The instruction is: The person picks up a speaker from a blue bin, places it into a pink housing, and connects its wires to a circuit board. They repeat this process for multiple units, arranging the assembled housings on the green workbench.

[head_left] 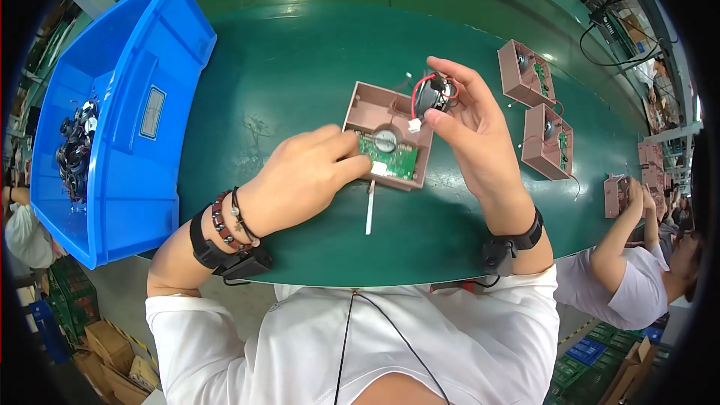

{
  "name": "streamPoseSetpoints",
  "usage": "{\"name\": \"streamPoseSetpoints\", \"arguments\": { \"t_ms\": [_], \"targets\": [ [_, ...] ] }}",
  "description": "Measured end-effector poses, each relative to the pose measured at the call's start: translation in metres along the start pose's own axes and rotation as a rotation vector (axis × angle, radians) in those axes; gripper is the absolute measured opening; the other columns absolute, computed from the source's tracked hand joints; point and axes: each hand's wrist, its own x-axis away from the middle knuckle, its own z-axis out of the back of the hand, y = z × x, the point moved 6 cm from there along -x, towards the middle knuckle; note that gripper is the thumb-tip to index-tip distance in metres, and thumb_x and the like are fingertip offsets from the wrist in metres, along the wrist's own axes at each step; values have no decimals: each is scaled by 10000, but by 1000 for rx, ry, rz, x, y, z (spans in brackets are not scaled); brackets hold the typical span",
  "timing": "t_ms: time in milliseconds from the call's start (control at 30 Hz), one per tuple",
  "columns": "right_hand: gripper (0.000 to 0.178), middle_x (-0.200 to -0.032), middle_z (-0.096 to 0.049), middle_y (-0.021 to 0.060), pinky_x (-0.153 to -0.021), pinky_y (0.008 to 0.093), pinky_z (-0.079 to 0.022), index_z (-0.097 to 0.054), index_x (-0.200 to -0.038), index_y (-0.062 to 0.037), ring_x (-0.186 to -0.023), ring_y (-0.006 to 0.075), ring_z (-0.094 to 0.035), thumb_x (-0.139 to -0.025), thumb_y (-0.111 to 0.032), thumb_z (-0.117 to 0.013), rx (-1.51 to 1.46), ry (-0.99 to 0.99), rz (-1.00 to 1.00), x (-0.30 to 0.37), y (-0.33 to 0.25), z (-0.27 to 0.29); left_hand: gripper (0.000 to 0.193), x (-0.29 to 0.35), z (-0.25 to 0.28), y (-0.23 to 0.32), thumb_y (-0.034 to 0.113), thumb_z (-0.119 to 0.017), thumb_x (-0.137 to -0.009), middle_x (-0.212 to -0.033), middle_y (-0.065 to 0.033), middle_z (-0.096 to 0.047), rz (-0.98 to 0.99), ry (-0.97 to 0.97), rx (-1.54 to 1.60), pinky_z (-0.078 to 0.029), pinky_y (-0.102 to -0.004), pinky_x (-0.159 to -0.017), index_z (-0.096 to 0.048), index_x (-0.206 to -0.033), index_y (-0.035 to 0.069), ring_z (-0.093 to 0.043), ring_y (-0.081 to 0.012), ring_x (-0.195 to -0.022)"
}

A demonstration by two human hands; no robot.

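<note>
Between the thumb and fingers of my right hand (480, 131) is a small round speaker (433, 97) with red and black wires and a white plug (415, 126). It is held over the right wall of an open pinkish-brown box (373, 107). Inside that box lies a green circuit board (401, 162), with a round silvery part (385, 140) at its upper edge. My left hand (311, 172) reaches over the box's left wall, fingers closed together at the board's left end. What its fingertips grip is hidden. A thin white strip (370, 210) sticks out from the box's near side.
A tall blue bin (142, 172) with a heap of wired speakers (77, 151) stands at the left. Two similar boxes, one farther (521, 79) and one nearer (546, 142), sit on the green table (292, 52) to the right. Beyond them a co-worker (626, 274) handles more boxes.
</note>
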Motion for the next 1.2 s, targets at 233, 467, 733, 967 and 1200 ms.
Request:
{"name": "streamPoseSetpoints", "arguments": {
  "t_ms": [233, 467, 733, 967, 1200],
  "targets": [
    [390, -1182, -546, 87, -922, 278, -440, -481, -1246, -9, -1067, 148, -563, -897, -105, -624, -190, -28, -116, 1, 13, 6, 137, 9, -7, 46, 100, -626, -758, -779, -39, -563, 1, -178, 243, -519, -354, -612, -617, -895, 91, -604, -206, -718],
    [487, -1127, -542, 77, -822, 297, -489, -497, -1201, -22, -1016, 172, -566, -818, -183, -751, -5, -7, 80, 8, -1, 2, 286, -15, 14, 30, 119, -705, -759, -1063, -92, -622, 38, 42, 130, -508, -353, -740, -619, -1027, 63, -617, -254, -901],
    [592, -1119, -519, 98, -776, 324, -495, -537, -1182, -34, -986, 230, -564, -679, -105, -841, 1113, 129, 1114, 41, -31, -24, 462, -21, 3, 16, 163, -663, -889, -1133, -130, -584, 238, 139, 1004, -488, -320, -828, -442, -1260, 0, -594, -195, -997],
    [615, -1112, -524, 128, -779, 347, -503, -542, -1218, -32, -993, 269, -561, -685, -136, -830, 1190, -109, 1016, 42, -33, -41, 530, -20, -7, 17, 42, -629, -900, -1312, -121, -500, 336, 122, 1350, -447, -326, -985, -358, -1355, 4, -517, -187, -1197],
    [599, -1157, -541, 153, -778, 339, -517, -534, -1238, -18, -1007, 274, -565, -728, -181, -801, 795, -98, 716, 41, -37, -22, 582, -19, -5, 4, 10, -623, -888, -1332, -115, -464, 266, 196, 1386, -456, -352, -992, -331, -1393, 7, -503, -209, -1222]
  ]
}}
